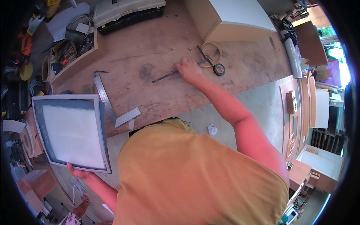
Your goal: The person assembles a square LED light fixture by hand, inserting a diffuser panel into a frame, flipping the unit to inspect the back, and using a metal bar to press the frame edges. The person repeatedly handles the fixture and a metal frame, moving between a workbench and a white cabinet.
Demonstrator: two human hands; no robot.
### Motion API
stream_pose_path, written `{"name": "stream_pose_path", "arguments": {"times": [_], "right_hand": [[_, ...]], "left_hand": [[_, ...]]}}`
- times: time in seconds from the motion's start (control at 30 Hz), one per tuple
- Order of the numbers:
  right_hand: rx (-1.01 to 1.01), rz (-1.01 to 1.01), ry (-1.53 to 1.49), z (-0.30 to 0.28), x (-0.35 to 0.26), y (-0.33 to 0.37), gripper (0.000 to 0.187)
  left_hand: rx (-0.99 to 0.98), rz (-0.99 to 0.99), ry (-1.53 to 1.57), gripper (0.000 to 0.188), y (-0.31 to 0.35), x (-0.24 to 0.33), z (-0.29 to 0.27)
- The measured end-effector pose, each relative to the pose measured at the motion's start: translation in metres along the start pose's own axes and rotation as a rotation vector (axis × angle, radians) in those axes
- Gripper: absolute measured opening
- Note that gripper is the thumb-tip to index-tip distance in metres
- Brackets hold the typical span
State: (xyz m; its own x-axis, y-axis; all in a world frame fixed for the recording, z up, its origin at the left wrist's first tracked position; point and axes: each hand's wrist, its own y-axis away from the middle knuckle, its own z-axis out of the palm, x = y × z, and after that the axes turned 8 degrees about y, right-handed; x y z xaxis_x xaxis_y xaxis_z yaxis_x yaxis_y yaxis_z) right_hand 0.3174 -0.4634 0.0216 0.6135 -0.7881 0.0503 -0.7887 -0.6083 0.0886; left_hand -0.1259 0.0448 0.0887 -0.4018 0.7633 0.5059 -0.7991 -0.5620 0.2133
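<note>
My left hand grips the lower edge of a flat framed panel. The panel has a pale frame and a white face with a blue-grey border, and it is held up left of the workbench. Over the bench, my right hand is closed around a long thin dark bar with a crosspiece at its far end; its exact kind is unclear. Just past that hand lie a tan ring and a roll of black tape.
A metal square and a short pale strip lie near the bench's front edge. Behind stand a toolbox, a wooden tray of small parts and a white-topped box. Crumpled white paper is on the floor.
</note>
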Motion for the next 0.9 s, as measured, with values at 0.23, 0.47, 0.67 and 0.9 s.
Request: {"name": "stream_pose_path", "arguments": {"times": [0.23,0.47,0.67,0.9], "right_hand": [[-0.09,-0.045,0.122,0.006,0.014,-0.01,0.016],[-0.066,-0.174,0.086,-0.008,0.029,-0.016,0.017],[-0.158,-0.158,-0.015,-0.015,0.03,-0.018,0.027],[-0.201,0.024,-0.094,-0.001,0.014,-0.014,0.036]], "left_hand": [[0.016,0.018,-0.005,0.073,-0.001,-0.014,0.016],[0.025,0.009,-0.018,0.075,-0.006,-0.02,0.018],[0.033,-0.003,-0.003,0.074,-0.009,-0.025,0.017],[0.099,0.033,-0.013,0.075,-0.007,-0.036,0.017]]}}
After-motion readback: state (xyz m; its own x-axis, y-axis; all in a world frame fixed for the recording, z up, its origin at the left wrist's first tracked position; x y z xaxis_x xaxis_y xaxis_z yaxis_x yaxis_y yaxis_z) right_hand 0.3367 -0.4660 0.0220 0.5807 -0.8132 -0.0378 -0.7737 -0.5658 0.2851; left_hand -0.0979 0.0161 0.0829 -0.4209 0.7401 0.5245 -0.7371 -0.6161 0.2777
